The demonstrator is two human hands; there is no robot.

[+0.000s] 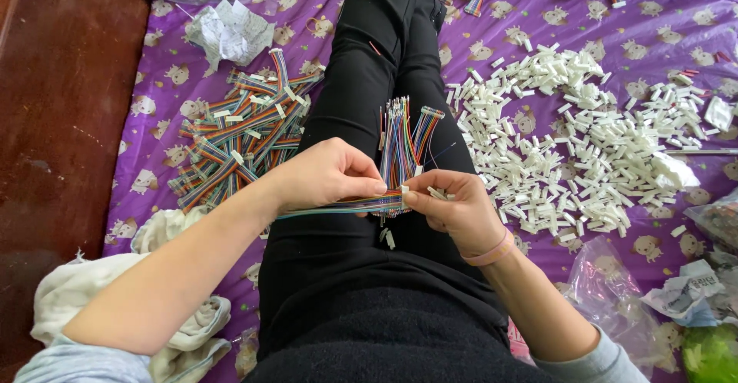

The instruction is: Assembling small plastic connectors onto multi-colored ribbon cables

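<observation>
At nine o'clock, a heap of finished rainbow ribbon cables (244,133) lies on the purple sheet (530,14). The left hand (327,174) pinches a flat ribbon cable (338,206), its long axis running three to nine. Just beside it, the right hand (453,210) pinches a white connector (405,190) at the cable's tip. White connectors (592,145) pile at two o'clock.

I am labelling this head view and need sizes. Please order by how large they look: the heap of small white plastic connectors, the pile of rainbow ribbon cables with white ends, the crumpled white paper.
1. Heap of small white plastic connectors, largest.
2. Pile of rainbow ribbon cables with white ends.
3. Crumpled white paper, smallest; it lies farther from the camera, so its true size is unsure.
</observation>
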